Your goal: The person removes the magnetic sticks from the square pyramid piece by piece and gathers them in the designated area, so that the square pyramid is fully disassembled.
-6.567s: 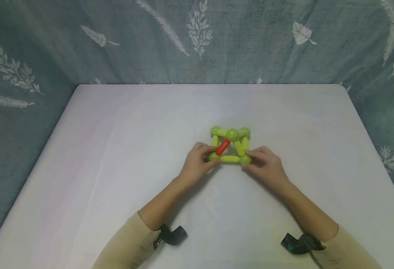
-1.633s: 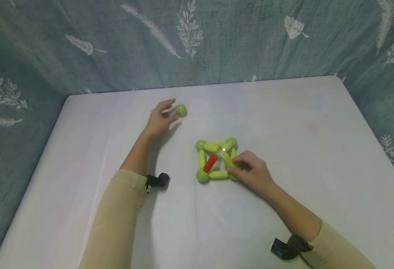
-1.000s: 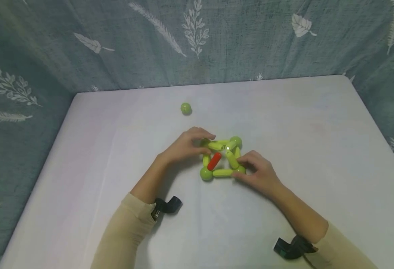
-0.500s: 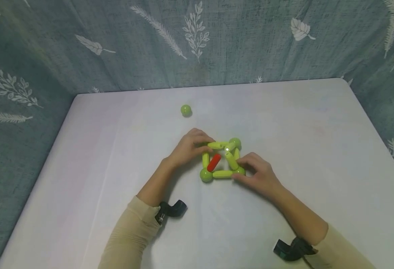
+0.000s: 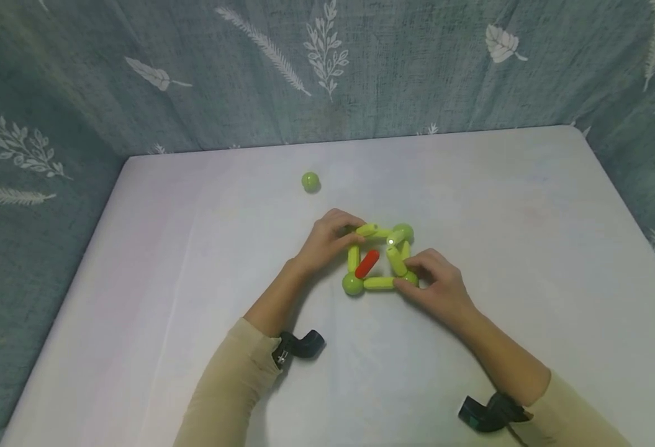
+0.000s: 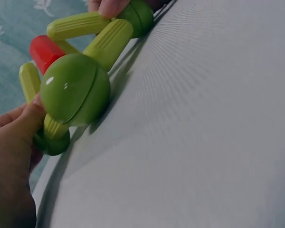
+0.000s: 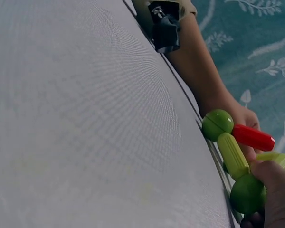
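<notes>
A square frame of yellow-green magnetic rods (image 5: 380,284) and green balls (image 5: 352,284) lies on the table. My left hand (image 5: 333,236) grips its far-left corner, thumb at the foot of a leaning rod (image 6: 29,80); the ball there is mostly hidden in the head view. With thumb and fingers my right hand (image 5: 439,279) holds the near-right corner, at a ball (image 7: 248,194) and the rod (image 5: 397,261) rising from it. A red rod (image 5: 367,264) slants up from the near-left ball. Another short rod (image 5: 397,238) leans inward at the far-right ball (image 5: 404,233).
A loose green ball (image 5: 310,182) lies on the white table (image 5: 221,205) behind the frame. Patterned blue-green cloth (image 5: 394,68) hangs beyond the table's far edge. Each wrist wears a black camera, the left one (image 5: 305,344) near the sleeve.
The ball that topped the frame now lies loose behind it, set down by the left hand. That hand returned to the far-left corner, where its rod has tilted. The frame shifted slightly right.
</notes>
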`<state>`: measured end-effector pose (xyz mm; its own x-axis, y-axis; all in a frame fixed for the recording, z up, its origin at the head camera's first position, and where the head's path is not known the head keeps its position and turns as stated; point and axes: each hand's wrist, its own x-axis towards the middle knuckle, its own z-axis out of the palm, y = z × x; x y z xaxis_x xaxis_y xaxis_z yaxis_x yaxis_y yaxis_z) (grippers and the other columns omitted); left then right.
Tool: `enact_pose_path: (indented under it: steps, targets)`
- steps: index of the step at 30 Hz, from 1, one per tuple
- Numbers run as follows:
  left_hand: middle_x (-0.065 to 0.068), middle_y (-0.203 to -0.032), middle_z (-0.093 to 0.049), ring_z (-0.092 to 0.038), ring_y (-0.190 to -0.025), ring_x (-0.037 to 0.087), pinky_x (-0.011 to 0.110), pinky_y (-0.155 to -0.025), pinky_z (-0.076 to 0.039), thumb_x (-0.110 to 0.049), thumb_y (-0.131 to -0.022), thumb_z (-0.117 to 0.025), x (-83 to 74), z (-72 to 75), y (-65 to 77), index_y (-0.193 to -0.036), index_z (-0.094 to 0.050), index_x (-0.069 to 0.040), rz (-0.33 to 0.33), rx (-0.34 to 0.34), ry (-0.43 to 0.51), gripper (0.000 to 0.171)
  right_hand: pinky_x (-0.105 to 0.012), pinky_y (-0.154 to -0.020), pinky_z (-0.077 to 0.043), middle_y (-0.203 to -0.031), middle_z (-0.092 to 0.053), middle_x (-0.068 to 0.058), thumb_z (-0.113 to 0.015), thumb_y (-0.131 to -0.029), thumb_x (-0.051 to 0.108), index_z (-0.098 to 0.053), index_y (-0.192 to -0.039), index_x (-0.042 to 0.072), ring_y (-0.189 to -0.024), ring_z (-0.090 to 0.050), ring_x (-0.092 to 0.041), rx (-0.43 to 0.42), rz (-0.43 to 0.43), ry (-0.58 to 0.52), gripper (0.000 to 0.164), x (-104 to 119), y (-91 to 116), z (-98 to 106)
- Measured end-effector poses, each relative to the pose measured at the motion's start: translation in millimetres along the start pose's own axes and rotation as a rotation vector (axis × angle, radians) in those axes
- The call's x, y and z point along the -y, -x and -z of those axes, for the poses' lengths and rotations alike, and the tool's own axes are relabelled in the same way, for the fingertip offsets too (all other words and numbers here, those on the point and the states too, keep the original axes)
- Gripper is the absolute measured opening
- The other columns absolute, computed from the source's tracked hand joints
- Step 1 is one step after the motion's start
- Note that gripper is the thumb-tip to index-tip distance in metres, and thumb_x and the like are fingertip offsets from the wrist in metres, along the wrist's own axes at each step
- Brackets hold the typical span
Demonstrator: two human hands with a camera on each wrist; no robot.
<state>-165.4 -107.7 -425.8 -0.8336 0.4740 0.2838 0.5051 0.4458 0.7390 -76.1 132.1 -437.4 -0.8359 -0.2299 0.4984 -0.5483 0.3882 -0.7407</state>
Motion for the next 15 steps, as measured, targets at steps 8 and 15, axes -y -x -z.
enact_pose_path:
  steps: [8,15]
  targets:
    - [0.006,-0.101,-0.067,-0.056,-0.101,0.017,0.029,-0.091,-0.046,-0.015,-0.080,-0.075,-3.9,-5.3,-3.2,-0.104,-0.070,-0.005,0.074,-0.040,0.040,0.027,-0.010,-0.071,-0.042,-0.084,-0.062,-0.007,-0.083,-0.060,-0.004,-0.068,-0.092,0.000,-0.076,-0.054,-0.017,-0.020,-0.014,0.030,0.035,3,-1,3]
    - [0.009,-0.094,-0.066,-0.056,-0.094,0.020,0.029,-0.084,-0.047,-0.012,-0.080,-0.075,-8.1,-11.0,-6.0,-0.101,-0.071,-0.001,0.044,-0.134,0.005,0.024,-0.009,-0.071,-0.042,-0.081,-0.059,-0.015,-0.078,-0.060,-0.014,-0.065,-0.088,-0.007,-0.075,-0.052,-0.021,-0.008,-0.014,0.024,0.032,30,-9,10]
